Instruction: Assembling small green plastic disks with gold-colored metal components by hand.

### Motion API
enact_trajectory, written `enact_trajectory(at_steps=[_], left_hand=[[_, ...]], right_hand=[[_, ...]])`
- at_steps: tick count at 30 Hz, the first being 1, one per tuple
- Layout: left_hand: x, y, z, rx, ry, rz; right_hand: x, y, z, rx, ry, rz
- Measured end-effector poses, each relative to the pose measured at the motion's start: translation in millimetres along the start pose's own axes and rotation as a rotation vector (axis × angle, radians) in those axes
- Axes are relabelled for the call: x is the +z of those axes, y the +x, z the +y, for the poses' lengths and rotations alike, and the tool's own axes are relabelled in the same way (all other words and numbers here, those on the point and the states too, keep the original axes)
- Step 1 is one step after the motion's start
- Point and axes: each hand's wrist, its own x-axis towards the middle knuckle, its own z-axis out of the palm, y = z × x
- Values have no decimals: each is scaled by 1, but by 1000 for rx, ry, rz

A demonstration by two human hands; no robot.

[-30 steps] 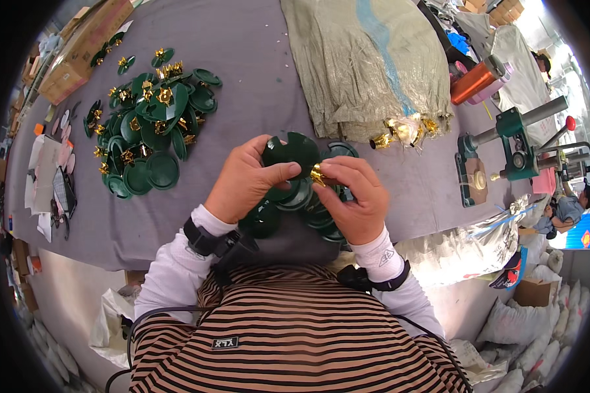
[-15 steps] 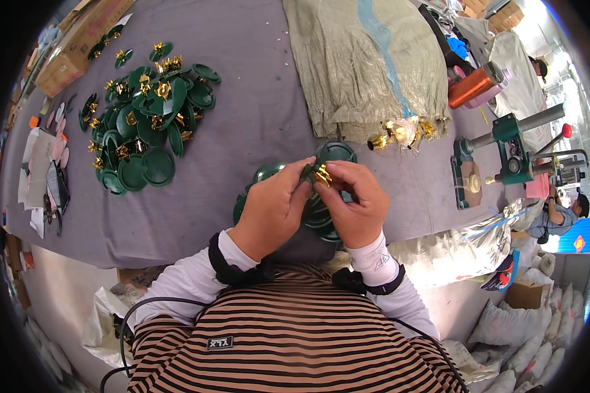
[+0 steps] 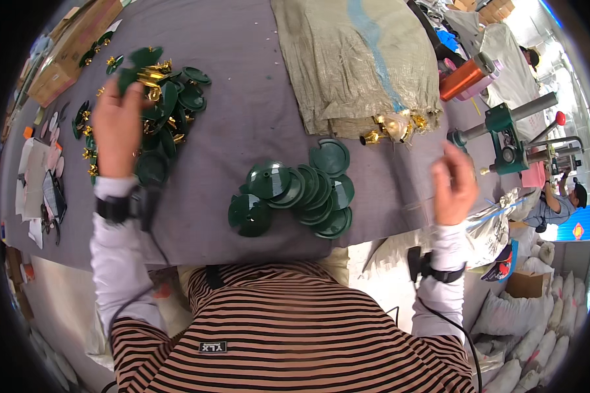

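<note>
My left hand (image 3: pixel 116 134) is over the pile of green discs (image 3: pixel 152 169) with gold fittings at the left. Its fingers are closed on a green disc with a gold fitting (image 3: pixel 130 75), blurred by motion. Far from it, on the right side of the table, my right hand (image 3: pixel 453 187) is raised beside the green hand press (image 3: pixel 505 141). Its fingers are somewhat bent and apart, and nothing shows between them. In front of me lies a group of overlapping plain green discs (image 3: pixel 269 180), touched by neither hand.
A woven sack (image 3: pixel 354 72) lies at the back, with gold pieces (image 3: pixel 372 137) at its mouth. An orange bottle (image 3: pixel 465 78) stands behind the press. Cardboard boxes (image 3: pixel 65 62) and papers (image 3: pixel 33 170) line the left side. A co-worker (image 3: pixel 560 206) is at far right.
My hands have parted from the gold-and-green piece they held together in front of me. The left has gone to the pile at far left, the right toward the press.
</note>
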Motion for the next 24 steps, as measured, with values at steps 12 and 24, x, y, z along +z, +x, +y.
enact_trajectory(at_steps=[12, 24], left_hand=[[58, -96, 18, 252, 142, -739], [96, -97, 15, 330, 190, -1094]], right_hand=[[79, -12, 14, -317, -94, -249], [113, 9, 62, -164, -14, -192]])
